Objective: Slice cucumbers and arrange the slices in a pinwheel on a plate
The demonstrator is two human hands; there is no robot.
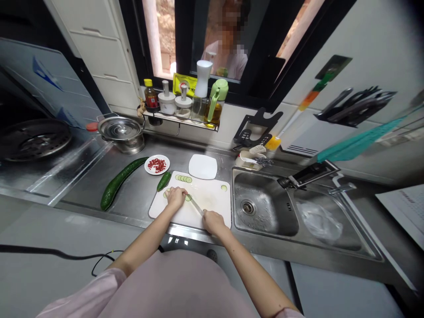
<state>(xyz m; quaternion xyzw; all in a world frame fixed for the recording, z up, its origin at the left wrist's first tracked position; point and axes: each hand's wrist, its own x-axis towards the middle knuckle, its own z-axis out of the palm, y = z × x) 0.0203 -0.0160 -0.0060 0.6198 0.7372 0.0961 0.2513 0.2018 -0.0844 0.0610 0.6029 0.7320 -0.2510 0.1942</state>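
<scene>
A white cutting board [212,198] lies on the steel counter. My right hand [213,222] grips a kitchen knife [196,206] by its handle, the blade pointing up and left across the board. Close to its tip lies a round cucumber slice [188,198]. My left hand [176,197] is closed, fingers down on the board, over pale green cucumber slices [166,193] that partly show at its left side; the fingers hide the rest. A row of overlapping cucumber slices [183,179] rests near the board's top edge, and a single slice [224,188] sits at the top right corner.
Left of the board are a cut cucumber piece [164,181], a plate of chopped red bits [157,164] and a long green cucumber [122,183]. Behind it is a white plate [202,167]. A sink [265,207] adjoins on the right; a lidded pot [122,132] stands back left.
</scene>
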